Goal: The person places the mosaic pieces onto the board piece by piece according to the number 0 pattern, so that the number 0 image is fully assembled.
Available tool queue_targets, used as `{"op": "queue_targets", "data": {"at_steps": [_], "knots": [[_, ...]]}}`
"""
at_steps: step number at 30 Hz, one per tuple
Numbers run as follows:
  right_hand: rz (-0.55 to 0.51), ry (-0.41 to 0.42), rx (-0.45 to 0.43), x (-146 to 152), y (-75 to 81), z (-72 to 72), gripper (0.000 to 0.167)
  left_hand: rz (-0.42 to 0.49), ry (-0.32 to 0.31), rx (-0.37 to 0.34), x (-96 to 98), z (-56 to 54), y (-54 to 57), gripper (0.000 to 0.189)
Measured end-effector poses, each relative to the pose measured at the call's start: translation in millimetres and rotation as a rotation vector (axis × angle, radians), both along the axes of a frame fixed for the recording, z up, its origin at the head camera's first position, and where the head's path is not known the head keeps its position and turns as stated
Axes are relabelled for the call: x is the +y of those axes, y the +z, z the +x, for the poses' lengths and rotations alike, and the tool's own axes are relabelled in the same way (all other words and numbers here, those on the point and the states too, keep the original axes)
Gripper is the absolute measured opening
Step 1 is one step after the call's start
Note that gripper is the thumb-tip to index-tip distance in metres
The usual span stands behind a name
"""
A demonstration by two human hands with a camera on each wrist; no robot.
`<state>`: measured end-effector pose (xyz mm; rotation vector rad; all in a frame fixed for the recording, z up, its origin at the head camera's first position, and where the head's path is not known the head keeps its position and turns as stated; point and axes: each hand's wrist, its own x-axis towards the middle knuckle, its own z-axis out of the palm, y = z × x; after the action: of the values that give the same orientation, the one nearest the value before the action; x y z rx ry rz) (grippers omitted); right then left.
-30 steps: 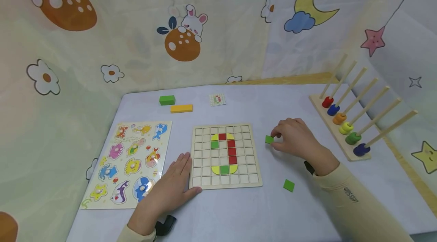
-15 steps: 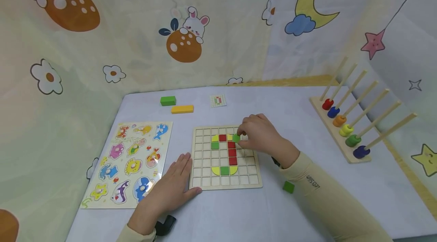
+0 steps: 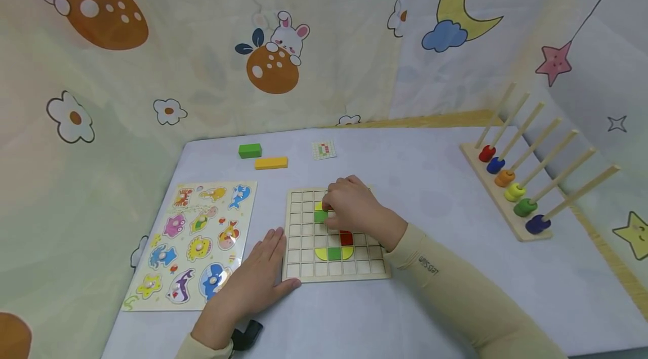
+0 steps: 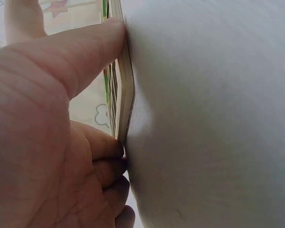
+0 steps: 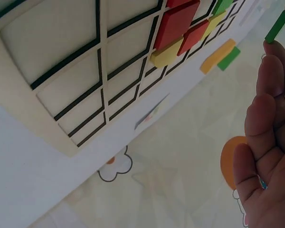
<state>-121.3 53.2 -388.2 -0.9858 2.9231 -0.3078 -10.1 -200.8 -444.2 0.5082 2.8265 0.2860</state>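
My right hand [image 3: 356, 208] is over the upper middle of the wooden grid board [image 3: 301, 269]. In the right wrist view it pinches a thin green square tile [image 5: 277, 27] above the board. The hand covers part of the tile pattern; a green tile [image 3: 320, 216], a red tile [image 3: 346, 238] and another green tile between two yellow rounded ones show around it. Flat on the table, my left hand [image 3: 251, 274] lies with straight fingers along the board's left edge. Its thumb [image 4: 97, 47] touches the board's side in the left wrist view.
Left of the board lies a knob puzzle [image 3: 189, 274] with animal pieces. A green block [image 3: 250, 151], a yellow block [image 3: 271, 163] and a small pattern card [image 3: 324, 149] are behind it. At the right stands a peg rack [image 3: 498, 193] with colored beads.
My right hand has carried the green tile from the table right of the board leftward over the grid. Its sleeve now hides the loose green tile's spot. The left hand stays put.
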Motion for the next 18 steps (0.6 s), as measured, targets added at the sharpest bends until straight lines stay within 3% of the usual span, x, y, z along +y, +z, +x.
{"op": "queue_targets", "data": {"at_steps": [18], "knots": [[0.116,0.008,-0.043,-18,-22.7,-0.5,0.009,0.005,0.0,-0.01,-0.3,0.7,2.2,0.103]]}}
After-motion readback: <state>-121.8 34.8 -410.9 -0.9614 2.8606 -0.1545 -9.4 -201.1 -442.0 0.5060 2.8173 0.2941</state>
